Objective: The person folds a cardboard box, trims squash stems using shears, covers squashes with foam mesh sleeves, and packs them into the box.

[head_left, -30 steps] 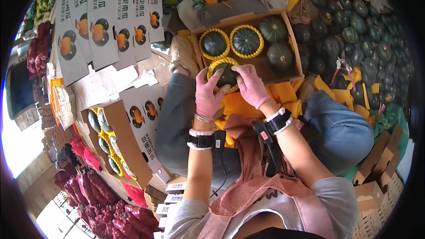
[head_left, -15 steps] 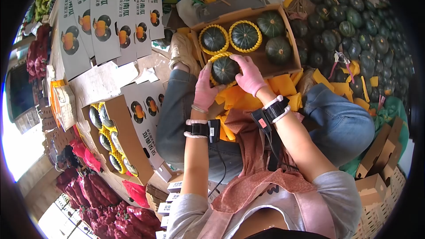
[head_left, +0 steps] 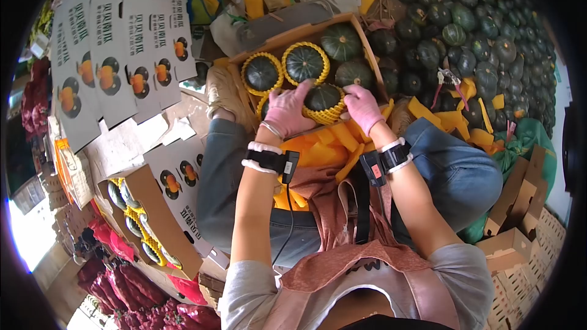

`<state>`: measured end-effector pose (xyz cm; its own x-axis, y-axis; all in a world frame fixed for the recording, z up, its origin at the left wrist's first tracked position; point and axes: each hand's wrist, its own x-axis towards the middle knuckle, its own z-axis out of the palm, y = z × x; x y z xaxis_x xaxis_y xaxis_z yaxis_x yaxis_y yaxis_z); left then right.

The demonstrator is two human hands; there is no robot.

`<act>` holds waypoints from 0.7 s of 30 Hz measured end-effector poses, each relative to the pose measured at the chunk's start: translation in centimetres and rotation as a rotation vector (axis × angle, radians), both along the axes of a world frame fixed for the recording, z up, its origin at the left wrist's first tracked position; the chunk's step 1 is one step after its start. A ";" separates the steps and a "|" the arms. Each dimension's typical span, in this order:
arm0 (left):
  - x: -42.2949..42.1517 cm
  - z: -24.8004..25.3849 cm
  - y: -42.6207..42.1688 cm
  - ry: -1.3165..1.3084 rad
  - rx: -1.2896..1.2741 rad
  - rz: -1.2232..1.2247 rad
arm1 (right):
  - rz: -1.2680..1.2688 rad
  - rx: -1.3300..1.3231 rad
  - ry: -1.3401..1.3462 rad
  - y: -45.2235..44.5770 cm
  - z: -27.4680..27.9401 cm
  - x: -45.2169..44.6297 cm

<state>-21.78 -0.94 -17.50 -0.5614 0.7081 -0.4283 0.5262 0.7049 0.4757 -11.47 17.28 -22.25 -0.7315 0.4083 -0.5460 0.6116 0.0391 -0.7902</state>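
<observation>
Fingers of the left hand (head_left: 290, 112) and right hand (head_left: 363, 109) grip a pumpkin (head_left: 324, 95) at the frame's upper middle, likely to steady it; its yellow net (head_left: 326, 115) probably stops bumps.

I see pink gloves (head_left: 282, 119) on the left hand (head_left: 288, 113) and right hand (head_left: 363, 109). Mid-frame, black straps (head_left: 262, 158) over white cuffs (head_left: 257, 145) each carry a dark boxy module (head_left: 290, 167), labelled pale on the left, reddish on the right. A black cable (head_left: 291, 214) trails leftmost. Lower down, I make out a grey short-sleeved T-shirt (head_left: 463, 272), dusty-pink apron (head_left: 345, 269) and blue jeans (head_left: 455, 171).
</observation>
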 end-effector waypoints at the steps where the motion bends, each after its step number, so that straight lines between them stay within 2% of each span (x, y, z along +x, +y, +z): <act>1: 0.1 -0.1 -0.2 0.001 0.029 0.053 | -0.078 -0.273 -0.082 -0.5 1.6 0.0; 3: 0.6 -1.1 -0.3 0.092 0.123 0.106 | -0.028 -0.341 0.038 -0.5 1.3 1.0; 5: 1.4 -3.2 -0.1 0.190 0.175 0.151 | 0.173 -0.190 0.077 0.0 0.6 1.1; 6: 1.8 -3.9 0.2 0.213 0.102 0.189 | 0.270 -0.111 0.098 0.2 0.3 1.2; 9: 3.1 -6.5 1.6 0.422 -0.140 0.172 | 0.549 0.134 -0.176 0.2 3.7 -0.6; 10: 3.2 -7.1 1.9 0.377 -0.249 0.122 | 0.824 0.324 -0.273 0.2 3.8 -1.8; 11: 3.2 -5.3 2.4 0.426 -0.290 0.101 | 1.085 0.513 -0.349 0.1 5.3 -2.7; 13: 3.8 -1.0 2.6 0.514 -0.382 0.062 | 1.220 0.615 -0.311 1.6 6.6 -4.4; 14: 3.5 0.7 2.0 0.456 -0.383 0.055 | 1.002 0.882 0.013 2.6 7.7 -4.1; 15: 3.7 2.4 0.7 0.483 -0.077 0.155 | 1.004 1.032 0.025 3.4 7.5 -4.7; 17: 5.1 2.6 -1.3 0.095 0.222 0.401 | 1.132 1.139 -0.068 4.1 5.0 -5.3; 18: 6.7 3.3 -1.6 -0.011 0.388 0.392 | 1.128 1.163 -0.019 4.1 3.9 -4.8; 19: 8.6 2.1 -2.3 -0.073 0.323 0.330 | 1.124 1.192 0.032 4.2 2.9 -4.4; 20: 10.1 2.6 -1.9 -0.148 -0.067 0.177 | 1.118 1.223 0.085 4.3 2.2 -4.1; 21: 12.4 1.5 -2.4 -0.084 -0.261 0.110 | 1.129 1.241 0.087 4.5 1.9 -3.9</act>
